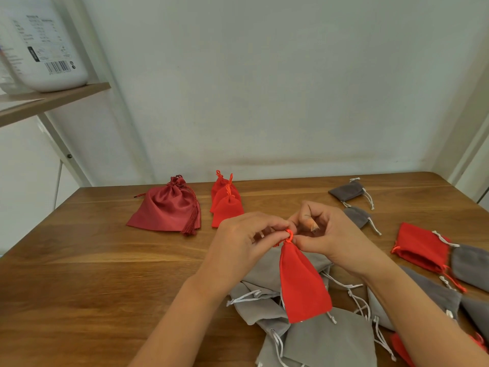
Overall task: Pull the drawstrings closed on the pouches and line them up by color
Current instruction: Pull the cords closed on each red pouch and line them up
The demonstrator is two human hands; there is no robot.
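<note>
Judged the job to be roughly a third done. Held a bright red pouch (301, 284) up by its neck, above the near middle of the wooden table (92, 274). Pinched its orange-red drawstring (289, 233) from both sides: left hand (246, 239) with fingers curled and thumb and forefinger closed on the cord, right hand (325, 234) likewise nipped tight at the loop, spare fingers tucked in. Looked nearly cinched: neck gathered to a point, smooth cloth flaring down to a straight bottom edge. Could not tell whether that edge touched the cloth beneath. Counted as finished, beyond the bright red pouch and to its left, three small red pouches (226, 205) overlapping in a short line, necks drawn in, and further left a dark red satin pouch (166, 207) with a tassel, also gathered. Counted too, beyond it to the right, two dark grey pouches (346, 190) lying near each other, seemingly shut. Left to do: a loose heap of pale grey pouches (328, 340) directly under and around it, white cords trailing, and off to its right an open red pouch (420, 247) lying flat against more grey ones, none sorted.
</note>
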